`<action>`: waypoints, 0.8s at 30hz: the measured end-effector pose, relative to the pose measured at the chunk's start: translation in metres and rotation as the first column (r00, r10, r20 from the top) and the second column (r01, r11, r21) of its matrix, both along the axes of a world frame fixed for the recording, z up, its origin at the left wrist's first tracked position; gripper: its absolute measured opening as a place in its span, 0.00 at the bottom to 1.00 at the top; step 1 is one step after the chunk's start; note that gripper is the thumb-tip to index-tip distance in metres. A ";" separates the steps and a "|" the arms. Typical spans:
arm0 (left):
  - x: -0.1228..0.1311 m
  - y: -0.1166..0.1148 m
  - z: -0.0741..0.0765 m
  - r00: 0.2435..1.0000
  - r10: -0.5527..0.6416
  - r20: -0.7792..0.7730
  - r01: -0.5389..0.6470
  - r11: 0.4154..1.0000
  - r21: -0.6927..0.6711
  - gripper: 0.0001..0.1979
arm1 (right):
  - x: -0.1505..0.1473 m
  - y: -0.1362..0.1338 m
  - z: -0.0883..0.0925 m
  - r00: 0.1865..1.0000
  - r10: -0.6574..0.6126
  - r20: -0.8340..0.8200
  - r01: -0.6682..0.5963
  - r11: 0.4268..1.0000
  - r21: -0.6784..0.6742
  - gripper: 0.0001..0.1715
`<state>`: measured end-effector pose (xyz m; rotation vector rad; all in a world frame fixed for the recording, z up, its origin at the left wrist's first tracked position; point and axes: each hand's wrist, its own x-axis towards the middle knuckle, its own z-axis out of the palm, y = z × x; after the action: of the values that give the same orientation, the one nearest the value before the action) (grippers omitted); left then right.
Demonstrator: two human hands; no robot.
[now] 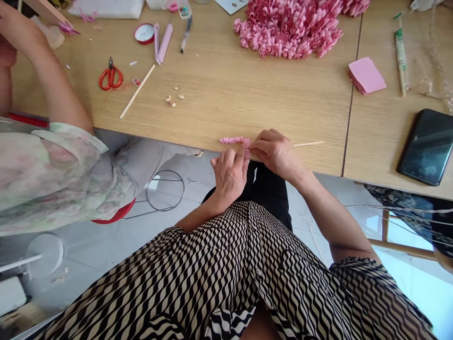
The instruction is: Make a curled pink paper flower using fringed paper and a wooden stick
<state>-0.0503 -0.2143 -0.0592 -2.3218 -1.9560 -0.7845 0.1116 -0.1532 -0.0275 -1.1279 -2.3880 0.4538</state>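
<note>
At the near edge of the wooden table (226, 94), both my hands pinch a small pink paper strip wound round a thin wooden stick (309, 143). My left hand (230, 172) grips from below the edge, fingers closed on the paper. My right hand (274, 151) is closed over the stick, whose bare end pokes out to the right. A curled pink paper roll (231, 140) sticks out to the left of my fingers.
A heap of pink paper curls (293, 26) lies at the back. A pink paper pad (366, 75) and a black phone (426, 146) are on the right. Red scissors (111, 76), another stick (137, 91) and a co-worker's arm (53, 80) are at the left.
</note>
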 end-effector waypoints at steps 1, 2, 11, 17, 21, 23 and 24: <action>-0.001 -0.001 -0.001 1.000 -0.012 0.020 0.012 1.000 0.015 0.24 | 0.000 0.001 -0.001 1.000 0.001 -0.004 -0.001 1.000 -0.003 0.16; -0.003 -0.002 -0.003 0.999 -0.023 0.041 0.021 0.999 0.043 0.24 | 0.000 0.001 -0.001 1.000 0.001 -0.006 -0.001 1.000 -0.003 0.16; -0.006 -0.014 -0.006 0.998 -0.068 0.013 0.065 0.989 0.135 0.17 | -0.001 -0.001 -0.004 1.000 -0.015 -0.023 0.015 1.000 0.006 0.15; -0.003 -0.008 0.001 0.996 -0.074 -0.052 0.076 0.996 0.037 0.21 | 0.004 -0.003 -0.007 0.999 -0.030 -0.044 0.032 0.999 0.037 0.16; -0.004 0.004 0.003 0.991 -0.089 -0.098 0.093 0.995 0.045 0.21 | 0.013 -0.007 -0.008 0.993 -0.107 -0.052 0.110 0.991 0.075 0.16; -0.004 0.008 0.004 0.989 -0.092 -0.114 0.098 0.994 0.054 0.21 | 0.016 -0.009 -0.009 0.989 -0.132 -0.062 0.136 0.988 0.079 0.16; -0.005 0.008 0.005 0.988 -0.094 -0.119 0.101 0.993 0.052 0.21 | 0.017 -0.009 -0.009 0.988 -0.137 -0.070 0.142 0.987 0.077 0.16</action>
<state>-0.0550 -0.2063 -0.0542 -2.3869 -1.7614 -0.6845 0.1284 -0.1620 -0.0364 -1.2149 -2.2333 0.3374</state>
